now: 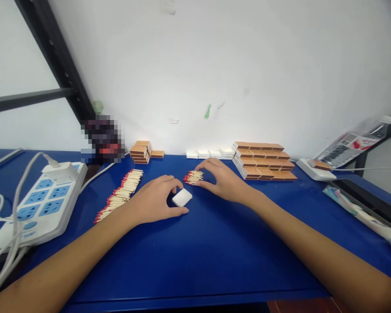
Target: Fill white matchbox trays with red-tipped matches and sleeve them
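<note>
A small white matchbox tray (182, 198) rests on the blue table, with the thumb and curled fingers of my left hand (154, 200) around it. Its inside does not show. To the right, my right hand (226, 182) has its thumb and forefinger on either side of a small bundle of matches (193, 177), whose red heads point left. Beyond my left wrist lies a long slanting row of loose matches (125, 189), partly covered by the forearm.
Brown matchboxes stand in a small stack (140, 152) at back left and a large stepped stack (263, 163) at back right. White trays (210, 154) line the wall. A power strip (48, 195) with cables lies left; a plastic-wrapped item (361, 213) lies right.
</note>
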Available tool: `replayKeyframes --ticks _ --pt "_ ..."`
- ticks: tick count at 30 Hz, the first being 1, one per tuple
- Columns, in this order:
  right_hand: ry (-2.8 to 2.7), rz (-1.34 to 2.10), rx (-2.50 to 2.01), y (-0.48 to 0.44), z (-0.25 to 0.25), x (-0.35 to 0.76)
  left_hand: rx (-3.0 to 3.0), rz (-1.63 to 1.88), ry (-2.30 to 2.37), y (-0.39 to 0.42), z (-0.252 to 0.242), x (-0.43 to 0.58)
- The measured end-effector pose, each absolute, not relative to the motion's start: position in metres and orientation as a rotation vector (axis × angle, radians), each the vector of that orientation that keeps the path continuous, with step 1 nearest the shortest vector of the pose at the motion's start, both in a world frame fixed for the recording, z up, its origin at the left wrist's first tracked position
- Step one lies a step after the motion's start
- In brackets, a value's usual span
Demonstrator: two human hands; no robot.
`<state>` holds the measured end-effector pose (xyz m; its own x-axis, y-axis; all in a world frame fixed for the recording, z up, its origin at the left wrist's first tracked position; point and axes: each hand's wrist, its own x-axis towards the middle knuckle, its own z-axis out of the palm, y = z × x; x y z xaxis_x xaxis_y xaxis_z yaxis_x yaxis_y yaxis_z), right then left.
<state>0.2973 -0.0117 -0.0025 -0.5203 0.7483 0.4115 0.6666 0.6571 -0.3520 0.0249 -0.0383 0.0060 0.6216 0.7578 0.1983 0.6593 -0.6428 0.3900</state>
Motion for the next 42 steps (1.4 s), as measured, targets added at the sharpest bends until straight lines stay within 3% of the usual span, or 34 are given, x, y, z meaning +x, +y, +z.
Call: replayKeyframes --ticks 7,17,42 --pt "-2.140 0.218 -1.403 -0.026 -0.015 0.299 2.511 0.537 0.987 -0.040 0.007 0.030" --pt "-2.174 0.270 -1.338 -0.021 -0.032 0.296 2.530 0.451 1.041 -0.038 0.009 0.025" --pt "-2.344 0.626 -1.069 -0.054 -0.001 0.293 2.593 0.601 0.934 -0.035 0.003 0.026"
